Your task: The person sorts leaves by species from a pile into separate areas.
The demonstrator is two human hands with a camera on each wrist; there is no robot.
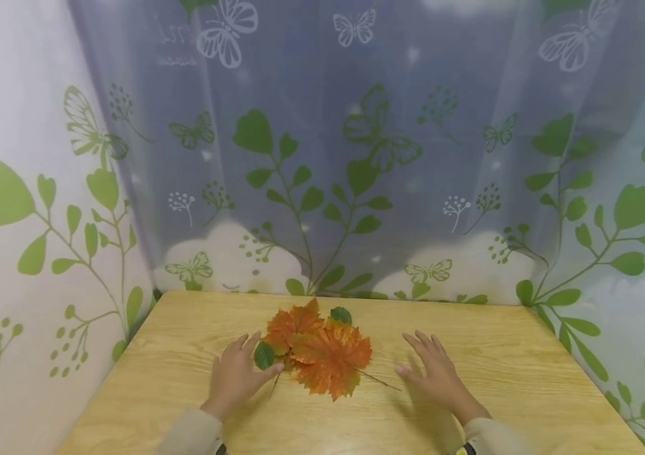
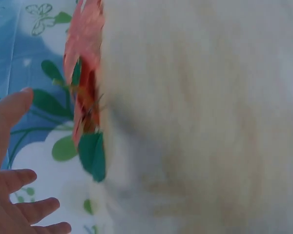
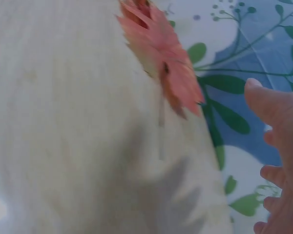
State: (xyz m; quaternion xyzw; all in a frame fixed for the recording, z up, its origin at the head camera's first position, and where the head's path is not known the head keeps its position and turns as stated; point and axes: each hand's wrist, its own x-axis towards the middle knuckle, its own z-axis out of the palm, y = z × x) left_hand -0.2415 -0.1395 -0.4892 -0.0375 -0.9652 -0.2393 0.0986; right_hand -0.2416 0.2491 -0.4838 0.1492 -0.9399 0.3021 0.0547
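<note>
A: Biggest item?
B: Curtain (image 1: 322, 82), behind and both sides, cut off at top. Printed with green plants and butterflies. Faint lettering upper left, can't make it out.
A: Next?
B: Wooden table (image 1: 510, 373). Back, left and right edges show; near edge runs out at the bottom of the head view.
A: Leaves?
B: Orange leaves (image 1: 330, 357), overlapping bunch on the table, between the hands. Front one covers part of the rear one, so exact count unclear. Both wrist views cut the bunch at the top.
A: Hands?
B: Right hand (image 1: 438, 379): fingers spread, gap between it and the bunch. Some fingers partly hidden in the right wrist view. Left hand (image 1: 237, 376): also spread, thumb toward the bunch. Contact hard to call from the head view; left wrist view shows a gap. Wood shows outside each hand, out to the side edges. Sleeves (image 1: 192, 433) cut off at bottom.
A: Small bits?
B: Near green leaf (image 1: 264, 356) just beside the left fingers. Far green leaf (image 1: 341, 315) behind the bunch, lower part hidden. Right stem (image 1: 380, 380) points toward the right thumb. Left stem (image 1: 275, 384) passes by the left thumb, partly covered.
</note>
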